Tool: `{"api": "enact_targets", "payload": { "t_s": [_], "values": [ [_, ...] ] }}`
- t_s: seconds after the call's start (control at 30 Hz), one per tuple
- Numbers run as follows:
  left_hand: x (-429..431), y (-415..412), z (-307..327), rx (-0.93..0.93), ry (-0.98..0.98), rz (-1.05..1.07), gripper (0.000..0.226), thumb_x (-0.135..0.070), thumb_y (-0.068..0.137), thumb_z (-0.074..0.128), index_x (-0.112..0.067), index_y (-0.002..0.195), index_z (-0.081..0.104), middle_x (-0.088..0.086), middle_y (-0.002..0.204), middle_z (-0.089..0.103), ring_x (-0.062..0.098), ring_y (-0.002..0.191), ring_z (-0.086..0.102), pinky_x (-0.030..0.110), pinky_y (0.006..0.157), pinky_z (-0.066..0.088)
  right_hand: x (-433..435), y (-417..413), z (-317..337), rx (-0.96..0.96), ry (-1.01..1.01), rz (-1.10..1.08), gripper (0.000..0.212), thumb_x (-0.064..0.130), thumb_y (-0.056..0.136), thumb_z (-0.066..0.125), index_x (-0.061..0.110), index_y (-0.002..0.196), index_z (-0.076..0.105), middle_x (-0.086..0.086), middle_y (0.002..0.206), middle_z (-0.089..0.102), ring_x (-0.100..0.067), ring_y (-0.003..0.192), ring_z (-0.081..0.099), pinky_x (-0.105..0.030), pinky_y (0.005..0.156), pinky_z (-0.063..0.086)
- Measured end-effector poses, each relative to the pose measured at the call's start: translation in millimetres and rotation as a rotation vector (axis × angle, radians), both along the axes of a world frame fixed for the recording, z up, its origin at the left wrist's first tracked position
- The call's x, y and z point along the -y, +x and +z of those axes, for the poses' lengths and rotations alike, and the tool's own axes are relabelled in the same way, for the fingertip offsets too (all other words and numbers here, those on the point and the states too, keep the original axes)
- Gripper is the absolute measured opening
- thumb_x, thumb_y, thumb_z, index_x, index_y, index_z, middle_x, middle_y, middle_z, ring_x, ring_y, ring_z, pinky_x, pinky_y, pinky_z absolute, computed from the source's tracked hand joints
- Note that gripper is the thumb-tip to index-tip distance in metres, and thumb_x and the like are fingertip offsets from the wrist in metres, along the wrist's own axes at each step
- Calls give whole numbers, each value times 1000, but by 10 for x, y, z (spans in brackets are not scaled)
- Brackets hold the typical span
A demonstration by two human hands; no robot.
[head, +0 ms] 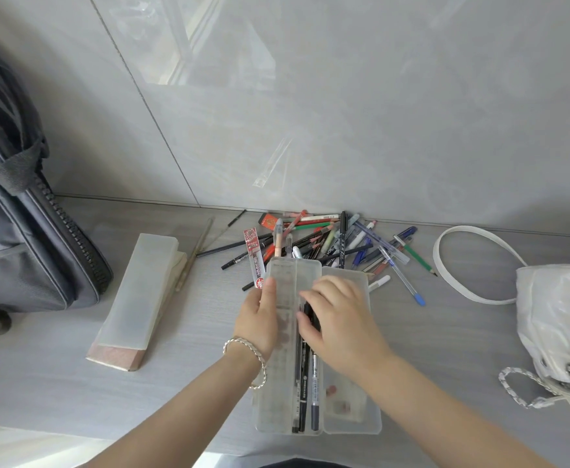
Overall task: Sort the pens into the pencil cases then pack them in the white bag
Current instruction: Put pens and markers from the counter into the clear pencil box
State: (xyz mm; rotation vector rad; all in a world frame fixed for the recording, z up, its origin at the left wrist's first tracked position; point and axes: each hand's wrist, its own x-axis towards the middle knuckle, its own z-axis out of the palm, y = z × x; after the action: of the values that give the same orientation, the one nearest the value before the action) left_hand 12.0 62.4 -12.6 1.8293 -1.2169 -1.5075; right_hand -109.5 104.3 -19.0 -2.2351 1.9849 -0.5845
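Note:
An open translucent pencil case lies on the grey table in front of me, with several black and grey pens inside its left half. My left hand grips the case's left edge. My right hand reaches into the case, its fingers curled on the black pens there. A heap of loose pens and pencils lies just beyond the case against the wall. A second, closed translucent pencil case rests to the left on a pinkish block. The white bag sits at the right edge.
A dark grey backpack stands at the far left. The white bag's strap loops across the table on the right, and its chain lies near the front. A clear plastic sleeve leans on the tiled wall.

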Motion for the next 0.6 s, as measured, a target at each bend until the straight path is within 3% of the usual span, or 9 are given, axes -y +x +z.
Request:
{"api": "enact_targets", "payload": {
  "t_s": [0.2, 0.3, 0.37, 0.43, 0.5, 0.6],
  "values": [
    [106, 89, -126, 28, 52, -34, 45, -46, 95, 31, -7, 82, 50, 11, 68, 51, 22, 56, 48, 23, 47, 43, 159, -17, -127, -49, 67, 55, 34, 42, 78, 44, 15, 84, 65, 2, 83, 62, -16, 102, 44, -30, 91, 34],
    [189, 175, -194, 27, 74, -47, 46, -46, 95, 31, -9, 78, 50, 11, 70, 53, 22, 60, 50, 31, 57, 43, 307, -28, -133, -95, 123, 130, 41, 54, 78, 41, 22, 82, 65, 7, 82, 62, -15, 101, 44, -28, 90, 41],
    [266, 239, -221, 41, 83, -36, 46, -47, 95, 30, -9, 79, 51, 8, 67, 54, 20, 59, 52, 31, 58, 42, 468, -51, -75, 32, 240, 226, 47, 59, 79, 40, 20, 88, 66, 5, 89, 62, -16, 103, 46, -31, 91, 39],
    [379, 314, -248, 56, 99, -36, 49, -48, 94, 31, -5, 87, 53, 7, 66, 53, 18, 56, 52, 28, 57, 42, 751, -72, 19, 202, 328, 240, 43, 51, 84, 44, 16, 91, 68, 1, 92, 63, -16, 98, 50, -28, 89, 36],
    [484, 371, -263, 64, 108, -58, 50, -50, 94, 32, -4, 92, 53, 9, 69, 52, 19, 57, 50, 26, 55, 42, 1119, -88, 44, 262, 273, 142, 25, 30, 88, 53, 11, 91, 68, -3, 91, 65, -18, 91, 56, -31, 83, 43],
    [614, 441, -287, 79, 134, -74, 51, -52, 93, 32, -6, 92, 53, 11, 75, 50, 22, 63, 50, 22, 50, 44, 1743, -51, -49, 168, 377, -9, 20, 12, 89, 53, 8, 106, 63, -9, 106, 63, -25, 99, 59, -36, 87, 47]
  ]
}}
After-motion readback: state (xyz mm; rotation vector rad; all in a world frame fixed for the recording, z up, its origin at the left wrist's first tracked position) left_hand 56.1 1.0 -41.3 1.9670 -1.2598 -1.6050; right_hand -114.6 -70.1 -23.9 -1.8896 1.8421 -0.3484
